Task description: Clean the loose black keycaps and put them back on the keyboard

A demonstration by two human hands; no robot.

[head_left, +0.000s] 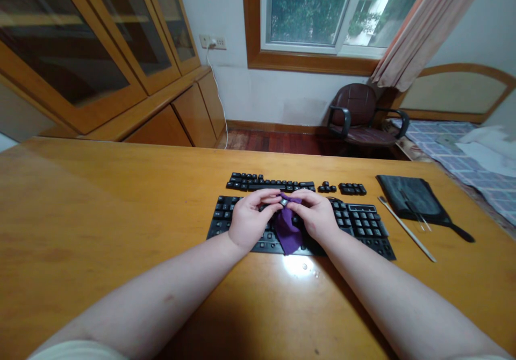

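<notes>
Both of my hands meet above a black keyboard lying on the desk. Between the fingertips sits a small dark keycap, pinched by my left hand from one side. My right hand grips a purple cloth against the keycap, and the cloth hangs down over the keyboard's middle. Some keys are off the keyboard, showing bare sockets along its lower rows. Behind it, loose black keycaps are laid out in rows, with smaller groups to the right.
To the right lie a light-handled brush, a black pouch with a strap, and a thin wire tool on top of it. The wooden desk ends at a far edge, beyond which stands an office chair.
</notes>
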